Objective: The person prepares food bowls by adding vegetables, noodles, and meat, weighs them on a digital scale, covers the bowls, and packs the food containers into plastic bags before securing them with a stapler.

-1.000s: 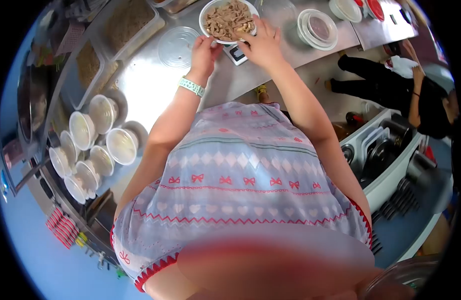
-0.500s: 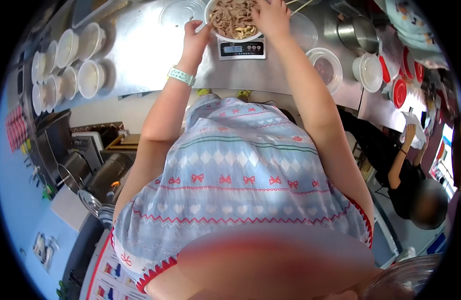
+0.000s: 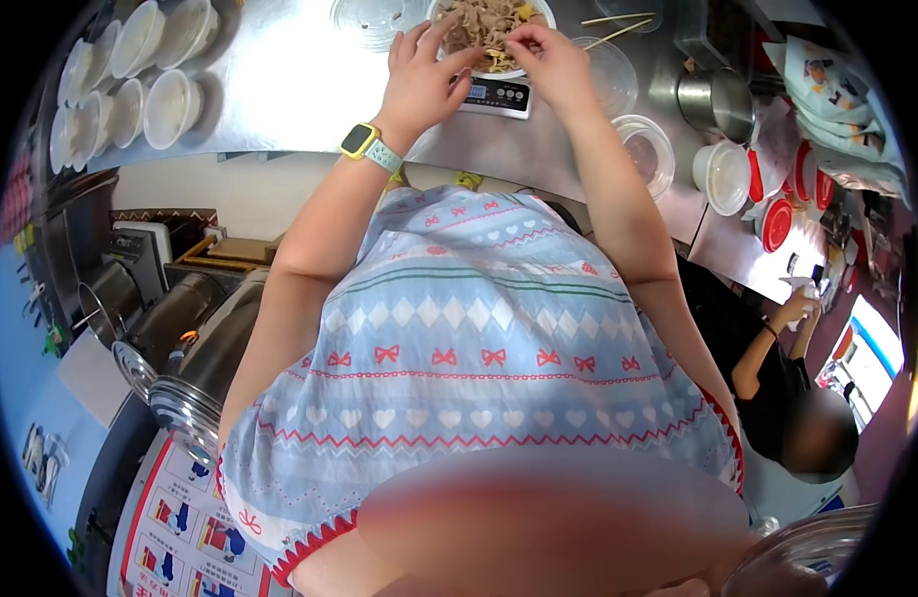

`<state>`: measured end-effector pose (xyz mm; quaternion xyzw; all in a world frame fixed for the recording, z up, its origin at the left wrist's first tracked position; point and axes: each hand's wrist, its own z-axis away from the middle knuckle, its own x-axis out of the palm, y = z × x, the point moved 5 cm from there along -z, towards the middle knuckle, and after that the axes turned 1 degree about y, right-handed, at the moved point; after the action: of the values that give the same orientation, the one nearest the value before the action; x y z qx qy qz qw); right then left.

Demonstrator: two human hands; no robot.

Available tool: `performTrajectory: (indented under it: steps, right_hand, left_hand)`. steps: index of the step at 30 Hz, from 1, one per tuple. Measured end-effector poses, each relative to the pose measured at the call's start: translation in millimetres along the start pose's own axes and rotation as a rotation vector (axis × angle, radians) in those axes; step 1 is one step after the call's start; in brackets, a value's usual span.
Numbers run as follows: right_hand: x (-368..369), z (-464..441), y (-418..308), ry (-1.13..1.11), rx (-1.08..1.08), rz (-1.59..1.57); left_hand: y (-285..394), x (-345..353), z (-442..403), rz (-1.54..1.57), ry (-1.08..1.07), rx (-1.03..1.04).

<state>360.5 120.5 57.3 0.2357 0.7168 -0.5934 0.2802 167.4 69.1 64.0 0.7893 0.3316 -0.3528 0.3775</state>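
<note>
A round white bowl of sliced brown meat with some yellowish pieces (image 3: 487, 28) sits at the top centre on a digital scale (image 3: 499, 96). My left hand (image 3: 424, 80), with a watch on its wrist, is over the bowl's left edge, fingers spread, nothing in them. At the right side of the bowl my right hand (image 3: 550, 62) has thumb and fingertips pressed together over the food; what they pinch is too small to make out. A clear round lid (image 3: 379, 20) lies left of the bowl, another clear lid (image 3: 614, 80) to its right.
Several white tubs (image 3: 172, 109) stand at the left. Chopsticks (image 3: 618, 35), a white container (image 3: 646, 154), a metal pot (image 3: 715, 104), another white tub (image 3: 722, 177) and red lids (image 3: 776, 225) are at the right. Beyond them, a person in black (image 3: 752, 348) holds something white.
My left hand has left the bowl's rim and spread over its left side. My right hand's fingers have come together over the food. The view has shifted along the counter.
</note>
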Motion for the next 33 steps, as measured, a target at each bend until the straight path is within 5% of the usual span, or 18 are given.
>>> performTrajectory:
  steps: [6,8,15,18,20,23,24,27,30,33]
  right_hand:
    - [-10.5,13.2,-12.7,0.189,-0.099,0.16]
    - [-2.6,27.0,-28.0,-0.007,-0.283,0.445]
    - [-16.5,-5.4,-15.4,0.205,-0.111,0.443]
    - [-26.6,-16.3,-16.4,0.207,-0.07,0.425]
    - [-41.7,-19.4,-13.9,0.437,-0.21,0.563]
    - [-22.8,-19.5,11.9,0.115,-0.099,0.631]
    - [-20.9,-17.7,16.2,0.117,-0.103,0.632]
    - [-20.5,-14.2,23.3,0.092,0.033,0.581]
    - [-22.5,-14.5,32.2,0.131,0.036,0.359]
    - [-25.4,-1.3,25.9,0.176,-0.077,0.615]
  left_hand:
    - [-10.0,0.4,-3.8,0.061,0.041,-0.037]
    - [-3.4,0.1,-2.7,0.021,0.001,-0.035]
    - [18.0,-1.9,-14.9,-0.117,-0.127,0.021]
    - [6.6,-6.6,-23.0,0.034,-0.024,-0.01]
    - [-4.5,-15.1,-34.8,-0.046,0.136,-0.057]
    - [-10.4,-22.6,-54.9,-0.094,0.028,-0.155]
    - [-18.1,-8.3,-56.5,-0.091,-0.132,-0.145]
    - [-12.1,-3.8,-63.8,-0.067,-0.148,-0.098]
    - [-25.5,-11.2,-63.9,-0.033,-0.089,-0.154]
    - [-50.1,-15.1,-47.6,-0.082,0.111,-0.113]
